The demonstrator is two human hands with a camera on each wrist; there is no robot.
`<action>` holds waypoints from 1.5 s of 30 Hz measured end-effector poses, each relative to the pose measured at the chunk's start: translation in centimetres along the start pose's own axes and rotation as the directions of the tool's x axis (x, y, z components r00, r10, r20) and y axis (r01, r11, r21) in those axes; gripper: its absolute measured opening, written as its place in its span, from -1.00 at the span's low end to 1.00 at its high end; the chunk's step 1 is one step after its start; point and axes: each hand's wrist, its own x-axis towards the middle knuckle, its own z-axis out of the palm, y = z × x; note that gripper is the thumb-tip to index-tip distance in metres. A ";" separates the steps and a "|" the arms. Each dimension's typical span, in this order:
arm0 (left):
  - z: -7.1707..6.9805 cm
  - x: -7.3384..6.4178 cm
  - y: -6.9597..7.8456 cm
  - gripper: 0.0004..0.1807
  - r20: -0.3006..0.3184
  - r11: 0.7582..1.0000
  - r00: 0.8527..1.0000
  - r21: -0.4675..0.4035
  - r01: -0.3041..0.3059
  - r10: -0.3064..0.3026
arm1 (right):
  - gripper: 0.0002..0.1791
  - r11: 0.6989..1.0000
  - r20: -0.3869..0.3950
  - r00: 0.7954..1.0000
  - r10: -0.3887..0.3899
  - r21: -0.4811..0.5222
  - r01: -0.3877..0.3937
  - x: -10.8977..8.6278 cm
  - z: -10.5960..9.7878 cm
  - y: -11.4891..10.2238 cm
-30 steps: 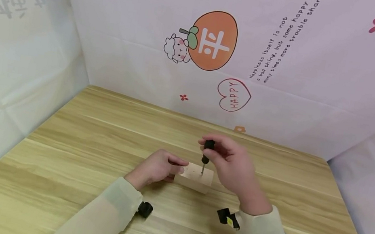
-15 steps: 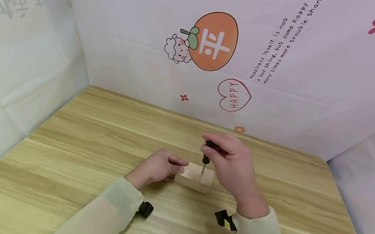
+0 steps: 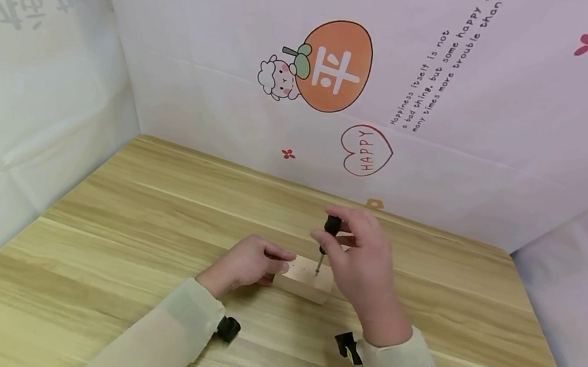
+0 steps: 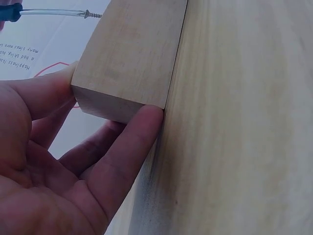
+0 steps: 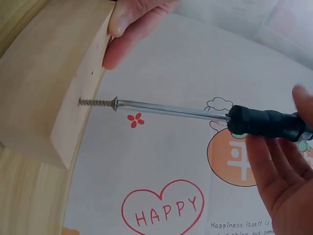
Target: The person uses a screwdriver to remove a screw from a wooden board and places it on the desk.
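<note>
A pale wooden block (image 3: pixel 302 286) lies on the table, with several small holes in its top face. My left hand (image 3: pixel 249 264) grips the block's left end, thumb on top and fingers around the end and far side. In the right wrist view a screw (image 5: pixel 98 103) stands partly sunk in one hole, most of its thread showing. The tip of a screwdriver (image 5: pixel 264 122) sits in the screw's head, its steel shaft in line with the screw. My right hand (image 3: pixel 366 256) holds the black screwdriver handle between thumb and fingers, above the block's right part.
The wood-grain table (image 3: pixel 147 237) extends around the block to a printed white backdrop (image 3: pixel 203 66) at the rear. White sheets (image 3: pixel 9 119) also hang at the sides. A small black camera (image 3: pixel 228 329) sits at the left wrist, another black camera (image 3: pixel 346 344) at the right.
My right hand has turned and shifted its fingers on the screwdriver handle, and its wrist has moved a little left. The left hand and block have stayed put.
</note>
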 end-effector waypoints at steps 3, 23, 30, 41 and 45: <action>0.0 0.0 0.0 -0.75 0.001 1.000 1.000 -0.002 -0.001 0.001 | -0.64 1.000 -0.027 1.000 -0.007 -0.003 0.007 0.1 0.0 0.1; 0.0 0.2 0.0 -0.74 0.003 1.000 1.000 -0.018 -0.011 0.011 | -0.66 0.995 -0.023 0.995 -0.093 0.022 0.094 0.2 -0.2 0.2; 0.0 0.2 -0.1 -0.75 0.003 1.000 1.000 -0.015 -0.009 0.009 | -0.55 0.974 0.117 0.992 -0.049 0.228 0.022 0.1 -0.7 0.6; 0.0 0.1 -0.2 -0.75 -0.002 1.000 1.000 -0.003 -0.011 0.011 | -0.62 0.997 -0.045 0.998 -0.046 0.066 0.049 0.0 -0.3 0.4; -0.1 0.2 -0.2 -0.75 0.001 1.000 1.000 -0.006 -0.009 0.009 | -0.55 0.986 0.044 0.998 -0.040 0.164 0.033 0.1 -0.5 0.5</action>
